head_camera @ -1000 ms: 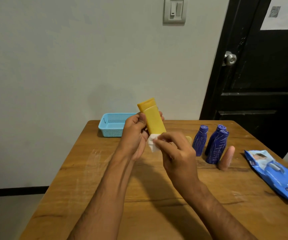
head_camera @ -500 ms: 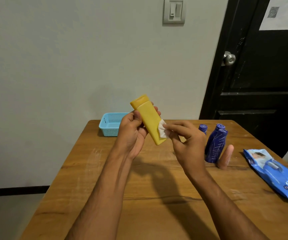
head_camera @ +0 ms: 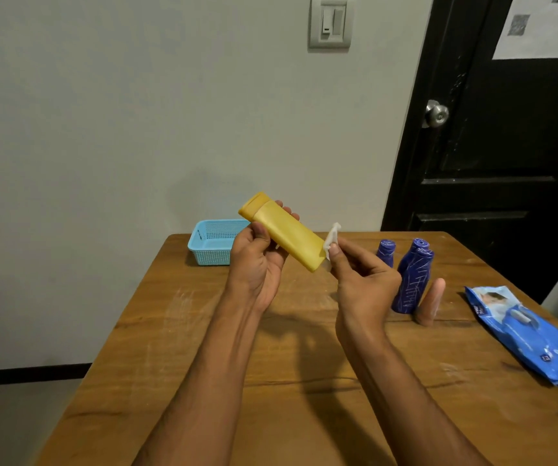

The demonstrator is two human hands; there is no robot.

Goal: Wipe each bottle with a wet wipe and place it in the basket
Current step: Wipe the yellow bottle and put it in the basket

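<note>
My left hand (head_camera: 257, 264) grips a yellow bottle (head_camera: 287, 232) above the table, tilted with its cap up and to the left. My right hand (head_camera: 361, 280) pinches a small white wet wipe (head_camera: 332, 238) against the bottle's lower right end. A light blue basket (head_camera: 212, 243) stands at the table's back left, behind my left hand. Three dark blue bottles (head_camera: 412, 280) stand upright at the back right, and a peach-coloured bottle (head_camera: 430, 302) stands beside them.
A blue wet-wipe pack (head_camera: 523, 334) lies near the right edge of the wooden table (head_camera: 186, 331). A grey wall is behind the table and a black door (head_camera: 506, 146) at the right.
The yellow bottle has tilted further toward horizontal. My right hand has slid the wipe down along the bottle to its lower end and moved right.
</note>
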